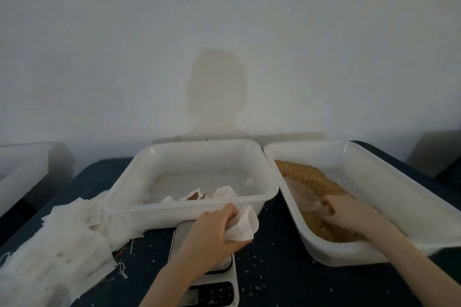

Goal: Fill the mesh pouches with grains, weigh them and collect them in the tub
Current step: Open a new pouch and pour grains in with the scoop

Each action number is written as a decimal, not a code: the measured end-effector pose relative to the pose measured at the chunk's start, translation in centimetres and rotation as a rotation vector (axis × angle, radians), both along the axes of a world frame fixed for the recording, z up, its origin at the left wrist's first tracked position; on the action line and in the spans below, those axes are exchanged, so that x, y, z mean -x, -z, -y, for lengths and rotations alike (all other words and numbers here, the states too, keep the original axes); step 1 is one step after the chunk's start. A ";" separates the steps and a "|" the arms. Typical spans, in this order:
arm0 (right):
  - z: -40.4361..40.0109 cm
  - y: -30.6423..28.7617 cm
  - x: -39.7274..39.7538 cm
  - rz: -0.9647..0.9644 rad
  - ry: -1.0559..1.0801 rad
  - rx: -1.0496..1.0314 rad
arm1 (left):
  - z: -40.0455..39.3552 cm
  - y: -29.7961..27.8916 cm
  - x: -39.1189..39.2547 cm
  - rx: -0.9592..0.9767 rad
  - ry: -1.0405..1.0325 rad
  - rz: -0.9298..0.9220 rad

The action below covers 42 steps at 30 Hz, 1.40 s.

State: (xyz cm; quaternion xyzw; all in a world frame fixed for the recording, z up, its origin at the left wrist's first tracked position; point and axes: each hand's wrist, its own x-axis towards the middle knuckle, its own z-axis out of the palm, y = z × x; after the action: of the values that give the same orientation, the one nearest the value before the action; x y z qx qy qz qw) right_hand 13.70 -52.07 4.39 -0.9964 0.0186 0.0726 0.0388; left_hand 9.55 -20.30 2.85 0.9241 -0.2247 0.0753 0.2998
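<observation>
My left hand point(214, 229) grips an empty white mesh pouch point(243, 227) with its mouth held open, above the scale point(212, 279). My right hand point(346, 209) is inside the right tub point(399, 194) and holds the handle of a pale scoop point(303, 195) lying on the brown grains point(306, 177). The middle collecting tub point(189, 212) has a few filled pouches point(199, 194) near its front wall. The scale's pan is largely hidden by my left arm.
A heap of empty white pouches point(57, 252) lies on the dark blue table point(274, 269) at the left. Loose grains are scattered around the scale. Another white bin point(27, 169) stands at the far left. A pale wall rises close behind the tubs.
</observation>
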 end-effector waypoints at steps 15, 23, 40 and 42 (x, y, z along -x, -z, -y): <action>-0.3 -3.1 -1.8 0.075 0.125 0.067 | 1.7 0.8 0.1 -0.019 0.045 -0.058; 0.8 -0.3 -3.2 0.142 0.103 -0.219 | 1.8 1.4 -0.2 -0.072 0.032 -0.058; 0.9 0.0 -3.1 0.401 0.090 -0.407 | 0.8 2.4 -0.1 -0.025 -0.010 -0.072; 0.5 -0.2 -3.0 0.444 0.021 -0.464 | 0.5 2.5 -0.1 -0.019 -0.039 -0.093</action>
State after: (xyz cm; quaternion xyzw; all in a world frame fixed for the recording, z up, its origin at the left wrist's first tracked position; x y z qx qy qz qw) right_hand 16.66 -52.54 4.61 -0.9523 0.0030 -0.1444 0.2689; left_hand 9.64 -20.83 0.35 0.9336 -0.1932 0.0360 0.2997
